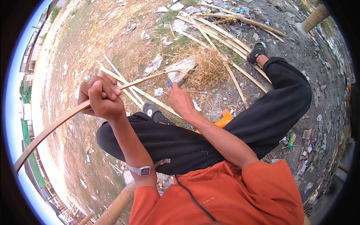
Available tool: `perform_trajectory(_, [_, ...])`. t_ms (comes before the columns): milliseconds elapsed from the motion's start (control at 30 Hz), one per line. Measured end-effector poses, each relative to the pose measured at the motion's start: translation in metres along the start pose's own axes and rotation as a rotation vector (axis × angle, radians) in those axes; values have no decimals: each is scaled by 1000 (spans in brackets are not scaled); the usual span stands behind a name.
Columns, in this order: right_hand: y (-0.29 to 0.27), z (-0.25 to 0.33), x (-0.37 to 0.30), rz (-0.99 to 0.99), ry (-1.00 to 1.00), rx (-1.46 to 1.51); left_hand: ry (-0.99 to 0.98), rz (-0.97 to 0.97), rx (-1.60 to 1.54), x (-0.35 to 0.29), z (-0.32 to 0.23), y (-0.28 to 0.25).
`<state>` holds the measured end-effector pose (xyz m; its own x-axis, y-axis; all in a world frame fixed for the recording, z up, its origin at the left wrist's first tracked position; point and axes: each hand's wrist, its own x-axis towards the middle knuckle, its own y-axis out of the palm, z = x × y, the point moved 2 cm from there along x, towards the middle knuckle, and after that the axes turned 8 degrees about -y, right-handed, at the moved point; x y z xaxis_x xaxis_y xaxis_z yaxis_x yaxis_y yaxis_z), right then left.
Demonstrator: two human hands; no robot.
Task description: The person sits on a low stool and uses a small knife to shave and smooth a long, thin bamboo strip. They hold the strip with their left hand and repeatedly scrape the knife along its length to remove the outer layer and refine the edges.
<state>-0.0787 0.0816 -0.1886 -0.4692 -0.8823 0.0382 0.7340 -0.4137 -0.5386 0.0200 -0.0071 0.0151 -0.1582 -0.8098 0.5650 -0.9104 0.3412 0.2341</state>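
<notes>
My left hand (102, 95) is closed round a long, thin bamboo strip (56, 123). The strip runs from the lower left rim up past my fist, and its thin far end reaches above my right hand. My right hand (181, 100) is closed on a blue-handled tool (170, 83); only a little blue shows at the fingers, and its blade or tip I cannot make out. Just beyond lies a heap of curly shavings (210, 69) beside a crumpled pale sheet (183, 68). An orange object (225, 118), partly hidden, sits between my legs.
Several split bamboo strips (228, 41) lie crossed near my right shoe (258, 50). More strips (123, 80) rest by my left shoe (153, 112). Round poles stand at the upper right (315, 18) and lower left (119, 202). Litter and dry grass cover the ground.
</notes>
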Motion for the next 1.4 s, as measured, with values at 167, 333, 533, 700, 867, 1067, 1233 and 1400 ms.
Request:
perform_trajectory(167, [-31,36,5,-113,-193,184,30,-25,-3,-1,1,5])
perform_trajectory(333, [-16,32,-3,30,-112,75,55,-60,44,-1,0,9])
perform_trajectory(533, [-30,65,-9,25,-116,140,59,-89,65,-7,-1,15])
perform_trajectory(700, [-28,35,0,27,-111,38,65,-121,91,-5,-2,4])
perform_trajectory(867, [-11,25,-8,-84,-170,29,38,-142,93,-9,-3,16])
perform_trajectory(1067, [-44,43,0,-36,-142,54,59,-137,54,-1,3,-1])
perform_trajectory(1233, [-10,21,11,-32,-187,-64,72,-166,60,3,4,7])
perform_trajectory(1400, [-29,59,8,5,-193,69,61,-252,87,4,4,-9])
